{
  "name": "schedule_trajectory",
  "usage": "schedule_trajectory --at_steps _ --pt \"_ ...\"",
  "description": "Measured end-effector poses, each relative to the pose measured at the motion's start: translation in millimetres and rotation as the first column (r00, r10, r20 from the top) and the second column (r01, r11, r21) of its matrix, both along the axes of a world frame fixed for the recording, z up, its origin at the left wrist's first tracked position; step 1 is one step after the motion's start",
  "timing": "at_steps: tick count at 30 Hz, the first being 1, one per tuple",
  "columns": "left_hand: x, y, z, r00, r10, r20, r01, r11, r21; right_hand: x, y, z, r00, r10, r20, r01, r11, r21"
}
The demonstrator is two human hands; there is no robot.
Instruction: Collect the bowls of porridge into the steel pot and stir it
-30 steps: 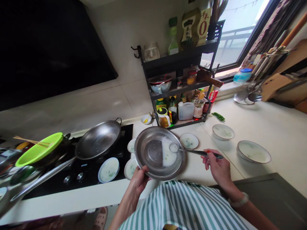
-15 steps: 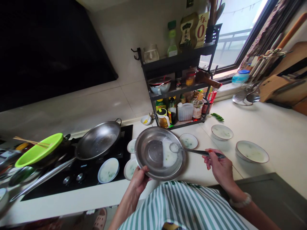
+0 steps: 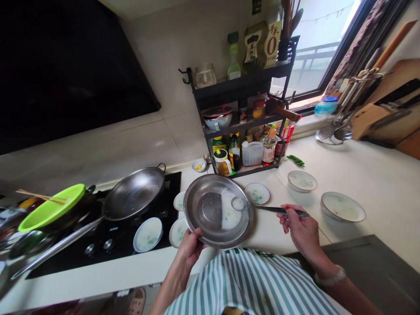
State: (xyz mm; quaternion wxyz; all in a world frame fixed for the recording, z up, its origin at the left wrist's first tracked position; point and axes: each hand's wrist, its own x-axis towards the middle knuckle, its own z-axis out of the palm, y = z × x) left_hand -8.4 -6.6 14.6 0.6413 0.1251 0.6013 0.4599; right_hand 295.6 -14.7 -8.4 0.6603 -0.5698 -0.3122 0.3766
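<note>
At lower centre, the left hand [image 3: 192,246] gripped the metal basin [image 3: 201,189] by its lower-left rim; the right hand [image 3: 302,228], rightward, was closed round the ladle [image 3: 267,208], its handle running left (almost level) to the white liquid [image 3: 231,218].

bright window [image 3: 316,52], pale wall [image 3: 144,135]

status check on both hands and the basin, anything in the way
Left hand on basin rim, right hand gripping ladle. White liquid pooled at basin's right side. Bowls on both sides; nothing visibly blocking ladle.
</note>
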Motion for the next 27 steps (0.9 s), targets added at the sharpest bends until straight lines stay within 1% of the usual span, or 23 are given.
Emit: schedule_trajectory --at_steps 6,11,13,16,19,22,24,27 --pt "-1.7 -0.3 -5.0 1.0 0.004 0.01 -0.004 1.0 0.003 1.3 -0.7 -7.0 1.0 0.01 -0.012 -0.01 1.0 0.002" --pt "-3.5 -0.4 -4.3 0.999 0.028 0.025 -0.028 1.0 -0.011 14.8 4.2 2.2 0.999 -0.051 -0.004 0.051 0.998 0.042" --pt "-4.0 0.1 -3.1 0.999 0.036 0.024 -0.035 0.999 -0.01 23.8 7.0 6.9 0.995 -0.094 0.033 0.092 0.994 0.06" --pt "-4.4 1.1 -1.0 0.999 0.039 0.013 -0.039 0.999 -0.013 35.9 9.9 7.0 0.975 -0.137 0.177 0.12 0.987 0.103" --pt "-4.7 1.7 -0.3 0.999 0.046 -0.001 -0.046 0.999 -0.022 43.1 9.6 -3.3 0.91 -0.122 0.396 0.065 0.986 0.155" --pt "-5.7 1.7 -2.4 0.999 0.051 0.005 -0.051 0.999 -0.015 46.3 5.7 -14.6 0.811 -0.079 0.58 -0.049 0.978 0.202" --pt "-6.7 1.8 -4.6 0.998 0.055 0.008 -0.055 0.998 -0.013 47.7 1.5 -16.4 0.74 -0.069 0.67 -0.138 0.958 0.251" --pt "-8.3 2.4 -7.3 0.998 0.055 0.009 -0.055 0.998 -0.003 49.8 -5.5 -11.3 0.638 -0.084 0.766 -0.277 0.903 0.329"
